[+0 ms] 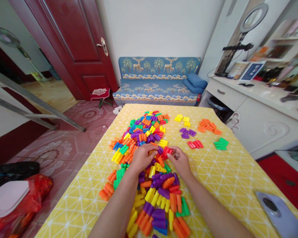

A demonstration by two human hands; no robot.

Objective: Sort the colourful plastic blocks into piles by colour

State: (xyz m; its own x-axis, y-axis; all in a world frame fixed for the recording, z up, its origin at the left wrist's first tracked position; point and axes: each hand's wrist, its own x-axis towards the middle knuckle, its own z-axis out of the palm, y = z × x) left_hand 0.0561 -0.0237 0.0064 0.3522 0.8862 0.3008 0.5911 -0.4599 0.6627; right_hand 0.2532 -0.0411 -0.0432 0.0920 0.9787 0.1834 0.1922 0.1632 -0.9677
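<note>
One yellow cloth [225,178], printed with white lines crossing into triangles, lies under both your hands; its flat weave looks likely to let smooth pieces skid, so set things down gently. On it the heap [161,180] runs from between your forearms to well beyond your fingers, a loose jumble of glossy, plastic-looking pieces, many shaped like rounded barrels joined side by side; lift straight up rather than drag, and carry your wrists high, or neighbours may come along. Your left hand [143,157] is over the heap, thumb and forefinger drawn close together; whether they grip anything cannot be told. Your right hand [180,162] pinches a red block between thumb and fingers. Beyond that hand and to its right lie single-colour clusters: the orange group [208,127] is biggest, the purple group [188,132] and yellow group [186,119] sit farther ahead, the green group [221,144] farther right, the red group [195,144] nearest. Smallest comes the red block [167,152], between your hands, shiny and ridged: pinch lightly across its barrels, so the curved sides don't roll away.
</note>
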